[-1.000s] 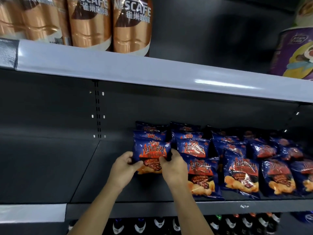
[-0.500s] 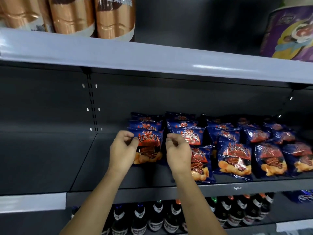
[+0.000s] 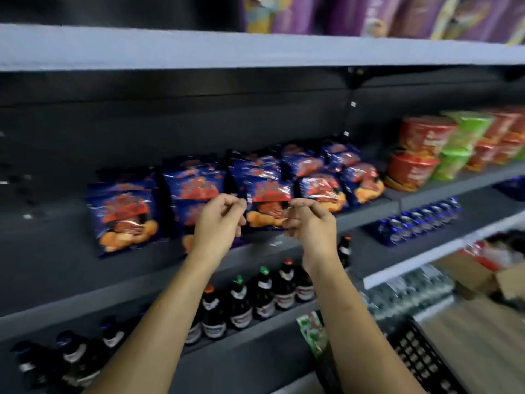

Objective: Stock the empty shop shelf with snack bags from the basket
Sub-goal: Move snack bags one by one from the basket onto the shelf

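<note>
Rows of blue snack bags [image 3: 125, 214] are stood upright on the dark middle shelf [image 3: 56, 268], several deep, with their orange and red fronts turned outward. Both hands are raised in front of the rows, forearms stretched up from below. The left hand [image 3: 218, 223] is seen with its fingers curled inward, the fingertips just at the left edge of one front bag [image 3: 268, 203]. The right hand [image 3: 311, 226] is curled likewise at that bag's right edge. Whether the bag's edges are pinched or only neared cannot be told, since the picture is blurred. To the right of the snack bags, red and green noodle bowls [image 3: 417, 155] are stacked on the same level. Dark bottles [image 3: 238, 302] are lined up on the shelf below, and blue cans [image 3: 420, 223] are packed on a lower shelf further right. Purple packets [image 3: 355, 15] are ranged along the top shelf. A black latticed basket [image 3: 420, 356] is seen at the lower right, beside the right forearm, with a green packet [image 3: 311, 334] near its left rim.
</note>
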A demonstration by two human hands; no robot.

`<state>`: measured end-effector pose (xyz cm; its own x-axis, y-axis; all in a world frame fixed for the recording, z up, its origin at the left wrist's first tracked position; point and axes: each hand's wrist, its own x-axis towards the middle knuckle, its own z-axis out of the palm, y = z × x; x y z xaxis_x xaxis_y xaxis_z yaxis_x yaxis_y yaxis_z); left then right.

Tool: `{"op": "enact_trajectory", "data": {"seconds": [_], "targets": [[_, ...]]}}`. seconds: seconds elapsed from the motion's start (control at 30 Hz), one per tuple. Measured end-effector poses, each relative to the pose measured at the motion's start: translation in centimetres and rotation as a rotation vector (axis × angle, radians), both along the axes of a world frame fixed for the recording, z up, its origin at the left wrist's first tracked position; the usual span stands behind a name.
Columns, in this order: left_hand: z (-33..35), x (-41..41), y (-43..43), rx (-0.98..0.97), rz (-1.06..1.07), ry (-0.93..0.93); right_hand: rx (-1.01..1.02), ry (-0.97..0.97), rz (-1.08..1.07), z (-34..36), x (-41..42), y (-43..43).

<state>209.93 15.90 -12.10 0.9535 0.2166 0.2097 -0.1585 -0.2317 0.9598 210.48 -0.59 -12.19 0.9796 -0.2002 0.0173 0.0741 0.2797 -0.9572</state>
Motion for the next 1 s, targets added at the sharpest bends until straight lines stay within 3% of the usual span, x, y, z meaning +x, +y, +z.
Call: {"op": "enact_trajectory", "data": {"seconds": [0.17, 0.43, 0.8, 1.0], "targets": [[-4.0, 0.1, -12.8, 0.037, -0.264, 0.091, 0.032, 0.089, -0.216, -5.0, -2.5, -13.1], [-15.0, -0.6, -28.7, 0.102, -0.608, 0.480, 0.127, 0.388, -0.601, -17.6, -9.0, -27.9], [-36.7, -1.7, -40.9, 0.372, -0.949, 1.078, 0.536, 0.847, -0.865, -37.9, -19.5, -35.1], [-47.4, -2.3, -47.1, 0.607, -1.116, 1.149, 0.472, 1.038, -0.973, -45.4, -19.8, -38.1]]}}
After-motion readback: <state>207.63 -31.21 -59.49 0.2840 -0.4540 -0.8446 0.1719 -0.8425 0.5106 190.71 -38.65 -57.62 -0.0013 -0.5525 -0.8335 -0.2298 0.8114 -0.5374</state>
